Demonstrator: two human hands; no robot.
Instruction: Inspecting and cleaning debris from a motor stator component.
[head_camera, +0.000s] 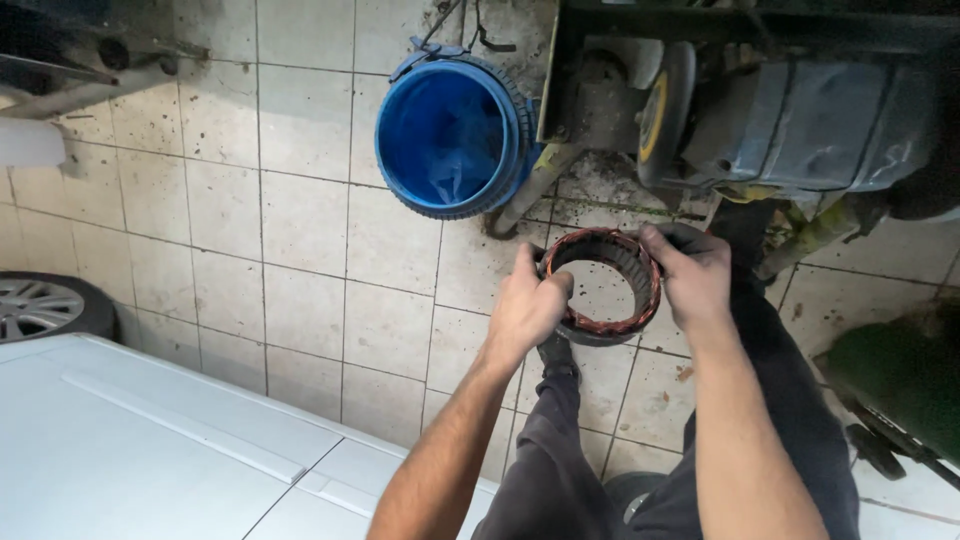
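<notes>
Probably a repair workshop: grimy tiled floor (300, 250), bench grinder (668, 110), car wheel (45, 305).

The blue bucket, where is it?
In the head view, the blue bucket stands on the tiled floor, top centre, beyond the hands, left of a grey machine.

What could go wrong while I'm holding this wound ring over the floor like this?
The ring with copper windings is held only at its edges by the left hand and right hand; a slip could drop it onto the tiled floor and likely dent the windings. Fingers pressing the exposed copper might scuff it. The open blue bucket and machine crowd the space.
</notes>
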